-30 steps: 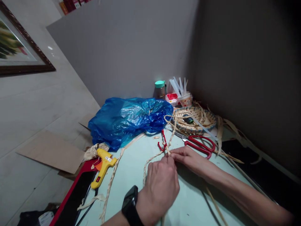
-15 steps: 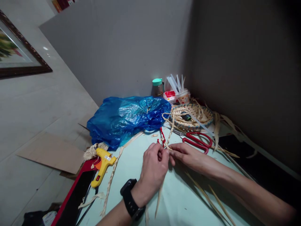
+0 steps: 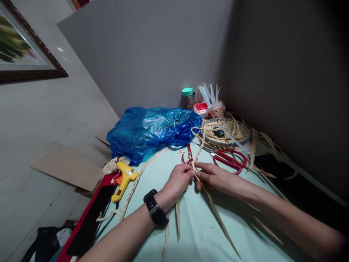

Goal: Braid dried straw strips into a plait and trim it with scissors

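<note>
Both my hands meet at the near end of a pale straw braid (image 3: pixel 201 145), close to a red cord (image 3: pixel 190 153). With thumb and fingers pinched, my left hand (image 3: pixel 180 178) grips the braid; a black watch (image 3: pixel 156 208) is on that wrist. My right hand (image 3: pixel 215 177) pinches it from the other side, its fingers partly hidden behind the strands. A long loose strand (image 3: pixel 218 214) runs from between the fingers down toward me, and another strand (image 3: pixel 178 220) hangs below my left hand.
Red-handled scissors (image 3: pixel 230 161) lie beyond my right hand. Behind are a woven basket (image 3: pixel 244 140) with straw, a cup of glue sticks (image 3: pixel 217 110), a bottle (image 3: pixel 187 98) and a blue plastic bag (image 3: pixel 152 131). A yellow glue gun (image 3: pixel 124 182) and black phone-like slab (image 3: pixel 91 220) lie left.
A long strand now lies down between my hands toward the near right. My left hand has turned lower and flatter. The view has shifted slightly.
</note>
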